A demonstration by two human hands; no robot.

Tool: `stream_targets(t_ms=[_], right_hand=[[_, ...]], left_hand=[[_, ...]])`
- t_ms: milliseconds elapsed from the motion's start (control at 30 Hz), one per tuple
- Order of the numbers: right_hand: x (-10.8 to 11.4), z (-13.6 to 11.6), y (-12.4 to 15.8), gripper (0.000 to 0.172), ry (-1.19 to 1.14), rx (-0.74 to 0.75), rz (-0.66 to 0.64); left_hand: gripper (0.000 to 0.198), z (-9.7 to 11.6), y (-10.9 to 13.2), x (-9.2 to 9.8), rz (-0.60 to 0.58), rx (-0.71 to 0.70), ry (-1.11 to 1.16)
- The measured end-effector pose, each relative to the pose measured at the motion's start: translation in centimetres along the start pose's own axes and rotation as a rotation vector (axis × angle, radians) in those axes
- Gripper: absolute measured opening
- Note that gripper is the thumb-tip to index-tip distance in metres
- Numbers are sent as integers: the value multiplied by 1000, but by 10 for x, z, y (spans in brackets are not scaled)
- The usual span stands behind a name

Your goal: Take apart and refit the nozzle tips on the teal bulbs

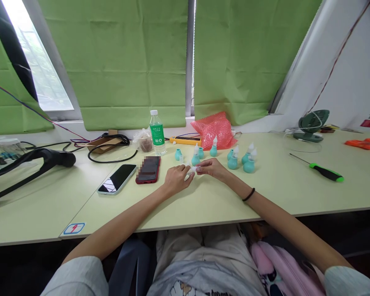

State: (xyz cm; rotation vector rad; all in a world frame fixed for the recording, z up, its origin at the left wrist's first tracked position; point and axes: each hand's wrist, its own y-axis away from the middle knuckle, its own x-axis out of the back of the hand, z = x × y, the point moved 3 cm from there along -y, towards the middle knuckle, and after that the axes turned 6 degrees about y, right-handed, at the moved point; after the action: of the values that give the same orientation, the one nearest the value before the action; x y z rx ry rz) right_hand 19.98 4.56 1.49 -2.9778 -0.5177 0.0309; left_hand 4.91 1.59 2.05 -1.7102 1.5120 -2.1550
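My left hand and my right hand meet over the middle of the table, both with fingers closed on a small white translucent piece. Its exact shape is too small to tell. Just behind my hands stand several teal bulbs, some topped with a clear pointed tip, such as the one in the middle. A teal bulb without a tip is farther left. More bulbs stand to the right of my right hand, among them a tipped one nearest the front.
Left of my hands lie a red-edged phone and a light-cased phone. Behind are a water bottle, a yellow tool and pink bubble wrap. A green screwdriver and a small fan are at right.
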Motion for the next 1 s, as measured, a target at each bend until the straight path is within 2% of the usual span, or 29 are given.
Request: stream_targets(t_ms=[433, 667, 800, 900, 1000], right_hand=[[-1, 5, -1, 21, -36, -65, -39], [-1, 2, 3, 23, 94, -71, -69], [0, 2, 5, 29, 245, -28, -70], [-1, -6, 5, 32, 413, 34, -50], [-10, -36, 18, 31, 721, 214, 104]], left_hand=[[34, 3, 0, 0, -71, -90, -45], [32, 4, 1, 0, -167, -247, -85], [32, 5, 1, -1, -204, -285, -32], [34, 6, -2, 1, -206, -175, 42], [37, 5, -6, 5, -150, 83, 186]])
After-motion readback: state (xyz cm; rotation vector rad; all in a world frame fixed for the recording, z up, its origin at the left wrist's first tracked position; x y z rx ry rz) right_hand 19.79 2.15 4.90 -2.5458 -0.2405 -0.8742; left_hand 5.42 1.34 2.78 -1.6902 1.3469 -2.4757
